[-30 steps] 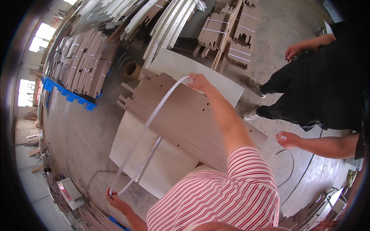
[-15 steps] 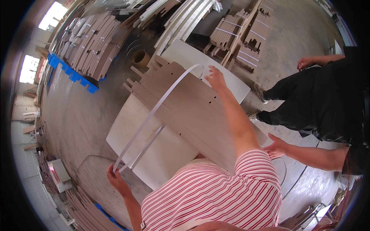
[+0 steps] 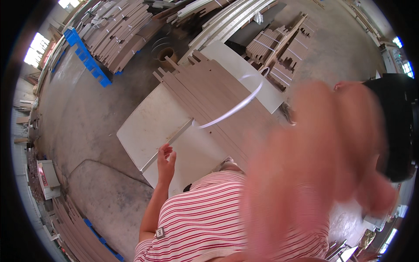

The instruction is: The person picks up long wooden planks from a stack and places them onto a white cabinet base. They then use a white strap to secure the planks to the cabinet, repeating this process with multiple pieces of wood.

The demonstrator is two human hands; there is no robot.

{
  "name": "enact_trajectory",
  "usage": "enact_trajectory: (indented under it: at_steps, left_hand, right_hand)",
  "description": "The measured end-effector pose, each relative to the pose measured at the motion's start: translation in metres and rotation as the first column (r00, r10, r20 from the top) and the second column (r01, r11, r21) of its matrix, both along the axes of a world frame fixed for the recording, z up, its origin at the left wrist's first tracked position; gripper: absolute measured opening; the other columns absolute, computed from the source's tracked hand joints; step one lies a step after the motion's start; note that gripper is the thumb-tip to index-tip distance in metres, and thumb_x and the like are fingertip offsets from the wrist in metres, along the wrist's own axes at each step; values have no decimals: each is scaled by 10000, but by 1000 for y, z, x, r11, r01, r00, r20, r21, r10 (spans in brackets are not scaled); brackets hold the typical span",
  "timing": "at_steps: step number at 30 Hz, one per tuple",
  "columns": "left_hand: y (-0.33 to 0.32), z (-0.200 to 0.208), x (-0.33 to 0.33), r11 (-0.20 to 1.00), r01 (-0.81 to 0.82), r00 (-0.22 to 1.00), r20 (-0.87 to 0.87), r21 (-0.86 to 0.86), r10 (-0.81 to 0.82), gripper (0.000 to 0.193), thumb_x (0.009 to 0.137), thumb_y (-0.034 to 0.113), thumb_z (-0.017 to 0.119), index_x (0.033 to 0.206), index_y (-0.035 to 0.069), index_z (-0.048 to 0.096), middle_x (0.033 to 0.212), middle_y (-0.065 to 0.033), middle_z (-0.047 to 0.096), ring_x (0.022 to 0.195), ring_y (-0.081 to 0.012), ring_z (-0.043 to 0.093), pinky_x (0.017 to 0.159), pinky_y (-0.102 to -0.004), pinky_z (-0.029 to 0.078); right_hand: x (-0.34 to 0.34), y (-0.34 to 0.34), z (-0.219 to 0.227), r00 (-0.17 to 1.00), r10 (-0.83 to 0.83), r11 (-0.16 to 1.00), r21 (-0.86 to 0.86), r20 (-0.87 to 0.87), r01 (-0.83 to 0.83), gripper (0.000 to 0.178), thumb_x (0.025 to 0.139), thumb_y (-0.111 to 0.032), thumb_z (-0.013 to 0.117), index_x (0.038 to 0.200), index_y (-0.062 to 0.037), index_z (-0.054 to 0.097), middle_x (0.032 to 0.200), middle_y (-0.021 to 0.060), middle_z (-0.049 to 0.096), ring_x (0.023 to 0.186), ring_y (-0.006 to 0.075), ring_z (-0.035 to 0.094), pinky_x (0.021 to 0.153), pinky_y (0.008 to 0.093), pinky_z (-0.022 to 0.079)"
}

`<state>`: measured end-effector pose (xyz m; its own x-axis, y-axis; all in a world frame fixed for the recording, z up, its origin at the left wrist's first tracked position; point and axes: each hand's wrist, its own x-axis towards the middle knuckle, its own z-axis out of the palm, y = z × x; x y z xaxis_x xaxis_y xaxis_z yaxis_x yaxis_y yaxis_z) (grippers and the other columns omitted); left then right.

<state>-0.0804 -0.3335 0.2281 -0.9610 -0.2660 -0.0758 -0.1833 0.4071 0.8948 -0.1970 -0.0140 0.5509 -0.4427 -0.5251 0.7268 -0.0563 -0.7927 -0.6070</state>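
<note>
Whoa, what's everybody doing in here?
A person in a red-and-white striped top is at a flat, off-white work surface with a stack of flat brown boards on it. A thin, shiny white strap curves loosely over the boards, and neither hand seems to hold it. The left hand is loosely open over the off-white surface. The big blur near the camera looks like the right hand. Another person in black clothes is at the right.
</note>
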Motion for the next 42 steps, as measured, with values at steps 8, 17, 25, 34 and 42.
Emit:
enact_trajectory:
  at_steps: [8, 17, 25, 34, 42]
  left_hand:
    - [-1, -11, 45, 992, 34, 999, 25, 120, -38, 301, 881, 77, 576, 1170, -4, 541, 1090, -130, 578, 992, -210, 589, 861, -324, 487]
    - [-37, -43, 89, 977, -61, 994, 96, 202, 42, 271, 884, 110, 568, 1128, -7, 572, 1046, -111, 612, 939, -192, 595, 843, -310, 480]
    - [-42, -48, 93, 948, -105, 987, 152, 302, 61, 260, 882, 120, 566, 1107, -8, 584, 1009, -92, 626, 918, -171, 591, 836, -298, 476]
    - [-48, -54, 94, 906, -148, 977, 201, 396, 72, 255, 891, 138, 555, 1101, -2, 590, 1003, -79, 627, 931, -161, 582, 851, -294, 463]
    - [-59, -60, 98, 861, -232, 959, 256, 452, 124, 256, 891, 148, 549, 1106, 17, 587, 976, -48, 611, 879, -126, 565, 793, -284, 457]
  right_hand:
    - [85, -41, 45, 988, 103, 995, -1, -112, -103, 253, 933, -245, 531, 1078, -39, 516, 969, 153, 582, 641, 250, 565, 557, 340, 459]
    - [157, -51, 77, 991, -47, 999, -6, -128, 47, 181, 914, -147, 548, 1074, -60, 548, 937, 157, 601, 441, 204, 507, 384, 276, 392]
    - [191, -73, 73, 909, -313, 904, 206, -275, 374, 84, 874, -91, 553, 945, -53, 578, 754, 99, 596, 419, 160, 445, 418, 282, 374]
    - [213, -131, 59, 893, -428, 899, -35, 138, 436, 99, 777, -52, 683, 725, -96, 612, 725, -39, 597, 623, 103, 531, 572, 176, 442]
    - [161, -112, 64, 918, 322, 947, 72, -233, -314, 92, 802, -110, 603, 756, -114, 523, 774, 79, 573, 614, 178, 535, 542, 288, 446]
